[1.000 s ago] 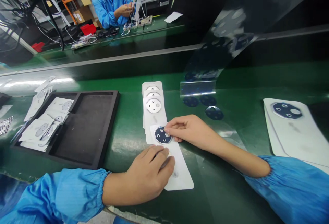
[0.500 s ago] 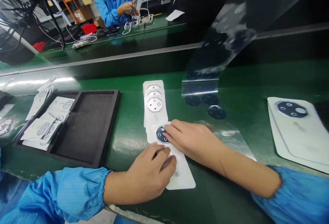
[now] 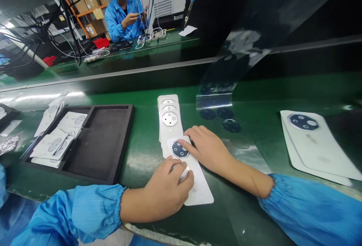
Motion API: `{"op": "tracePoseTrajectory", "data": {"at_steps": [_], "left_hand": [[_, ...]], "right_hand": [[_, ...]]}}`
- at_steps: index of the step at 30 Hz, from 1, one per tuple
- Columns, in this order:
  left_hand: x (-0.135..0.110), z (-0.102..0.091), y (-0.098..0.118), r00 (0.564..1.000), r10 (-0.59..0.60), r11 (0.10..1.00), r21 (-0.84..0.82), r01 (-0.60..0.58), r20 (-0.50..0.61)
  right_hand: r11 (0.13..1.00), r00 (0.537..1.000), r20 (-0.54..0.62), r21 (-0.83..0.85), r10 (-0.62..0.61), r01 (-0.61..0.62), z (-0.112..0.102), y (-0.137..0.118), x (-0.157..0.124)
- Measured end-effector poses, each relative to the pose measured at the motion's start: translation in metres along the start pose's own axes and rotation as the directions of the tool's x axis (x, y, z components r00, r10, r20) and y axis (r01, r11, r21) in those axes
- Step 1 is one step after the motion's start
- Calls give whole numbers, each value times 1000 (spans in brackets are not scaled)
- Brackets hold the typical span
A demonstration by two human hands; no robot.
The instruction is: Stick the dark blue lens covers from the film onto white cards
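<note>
A white phone back cover lies on the green table in front of me, its far end over the near end of a row of similar covers. Near its far end sits a dark blue octagonal piece with several round holes. My left hand holds the cover down with curled fingertips around its middle; what glints beneath them is partly hidden. My right hand reaches in from the right, fingers stretched and apart, the thumb tip touching the octagonal piece.
A black divided tray at left holds several white covers in one compartment. A clear film strip with dark octagonal pieces hangs behind my right hand. More covers lie at right. A co-worker in blue sits across the bench.
My right hand's fingers have lifted off the octagonal piece and spread, leaving the thumb at it and more of it visible. My left hand stays on the cover. The view has shifted slightly.
</note>
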State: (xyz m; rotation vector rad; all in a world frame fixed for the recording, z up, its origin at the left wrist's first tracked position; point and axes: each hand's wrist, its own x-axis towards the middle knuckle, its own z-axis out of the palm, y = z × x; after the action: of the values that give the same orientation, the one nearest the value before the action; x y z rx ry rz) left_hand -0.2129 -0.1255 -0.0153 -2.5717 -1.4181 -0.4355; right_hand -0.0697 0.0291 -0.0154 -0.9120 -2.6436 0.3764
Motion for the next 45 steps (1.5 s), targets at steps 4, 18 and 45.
{"op": "tracePoseTrajectory", "data": {"at_steps": [4,18,45], "left_hand": [[0,-1,1,1000,-9,1000,-15,10,30],[0,-7,2,995,-37,995,-90,45,89],[-8,-5,7,999,-37,993,-115,38,8]], "right_hand": [[996,999,-21,83,31,-29,-4,-4,1],[913,983,-93,394,158,-110,-1,-5,-1],[993,985,-134,-67,-109,101,-42,112,20]]}}
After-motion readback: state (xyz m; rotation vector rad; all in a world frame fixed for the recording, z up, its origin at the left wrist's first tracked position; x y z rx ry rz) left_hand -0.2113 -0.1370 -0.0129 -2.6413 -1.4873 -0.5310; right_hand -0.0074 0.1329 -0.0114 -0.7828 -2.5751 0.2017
